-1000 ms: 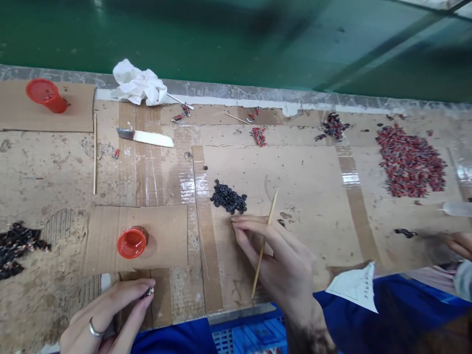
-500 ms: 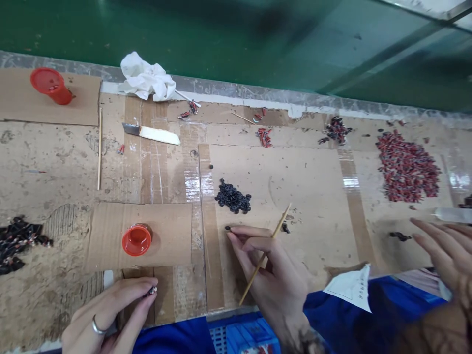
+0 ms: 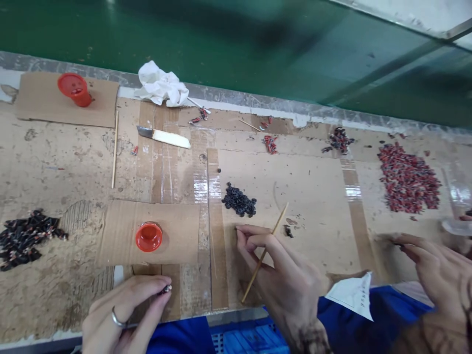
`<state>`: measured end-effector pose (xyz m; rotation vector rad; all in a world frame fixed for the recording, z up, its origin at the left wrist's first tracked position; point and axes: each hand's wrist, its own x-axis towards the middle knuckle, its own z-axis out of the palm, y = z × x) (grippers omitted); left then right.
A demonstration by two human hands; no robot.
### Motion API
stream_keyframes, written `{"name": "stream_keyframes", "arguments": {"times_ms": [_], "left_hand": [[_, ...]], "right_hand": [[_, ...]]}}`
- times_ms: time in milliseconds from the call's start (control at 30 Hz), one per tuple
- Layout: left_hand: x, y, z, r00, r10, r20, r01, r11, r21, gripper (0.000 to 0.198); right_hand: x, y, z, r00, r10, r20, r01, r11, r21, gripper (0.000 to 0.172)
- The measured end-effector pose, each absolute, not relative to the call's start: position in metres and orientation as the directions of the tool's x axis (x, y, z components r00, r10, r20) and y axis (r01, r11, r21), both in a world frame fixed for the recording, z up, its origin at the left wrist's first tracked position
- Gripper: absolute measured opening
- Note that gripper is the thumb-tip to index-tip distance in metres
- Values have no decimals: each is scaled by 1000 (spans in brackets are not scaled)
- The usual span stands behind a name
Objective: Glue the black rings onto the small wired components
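My left hand [image 3: 129,312], with a ring on one finger, pinches a small black part [image 3: 166,289] with a pale tip between thumb and forefinger at the bottom left. Below the pile of small black rings [image 3: 239,200], my right hand [image 3: 278,270] holds a thin wooden stick [image 3: 264,253] slanting across its fingers. Its thumb and forefinger are pinched together on the cardboard, with a tiny dark thing at their tips. A red cup [image 3: 149,237] with liquid stands on a cardboard piece above my left hand.
Black parts [image 3: 29,238] are heaped at the left. Farther back are a red container [image 3: 75,89], a knife [image 3: 165,137] and a white cloth [image 3: 162,86]. At the right, another person's hand [image 3: 435,265] works beside a red-and-black pile [image 3: 409,179].
The view has shifted, so most things on the table appear farther right. Both my hands keep their grips. The other person's fingers have closed on a small dark part.
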<state>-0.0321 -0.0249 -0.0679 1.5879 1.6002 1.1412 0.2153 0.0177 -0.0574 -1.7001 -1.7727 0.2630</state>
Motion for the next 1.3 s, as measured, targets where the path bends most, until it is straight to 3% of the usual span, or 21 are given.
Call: {"name": "stream_keyframes", "arguments": {"times_ms": [100,200,300,433,600,700,833,1033,1167,1300], "left_hand": [[-16,-30,-63,-136,987,82,403,-20,915,18],[-4,-31,-57,-148,989,3,303,42,952,11],[-3,-30,-52,-139,988,-73,255,107,961,9],[-10,-30,-51,-154,976,-154,217,185,958,12],[-15,-30,-53,-103,983,-153,207,171,963,11],[-17,-30,-53,-104,989,-103,257,126,958,10],[-22,-28,-52,-88,995,40,381,-4,924,10],[-40,-17,-50,156,960,231,515,-278,811,8],[-41,-8,-46,181,937,300,533,-349,770,17],[-33,-17,-49,97,955,282,535,-289,794,16]], "right_hand": [[187,11,-49,137,963,232,637,94,-765,37],[153,-3,-40,197,979,-44,213,-86,-973,40],[132,-15,-37,206,936,-285,-145,-259,-955,41],[123,-21,-38,122,939,-322,-261,-283,-923,43],[123,-23,-41,157,932,-327,-215,-291,-932,40],[131,-19,-48,65,982,-176,-78,-171,-982,34],[143,-16,-60,-9,999,41,112,41,-993,35],[142,-15,-60,-28,995,98,211,102,-972,37],[141,-6,-49,-49,985,167,319,173,-932,41],[140,-2,-39,-84,951,299,485,301,-821,43]]}}
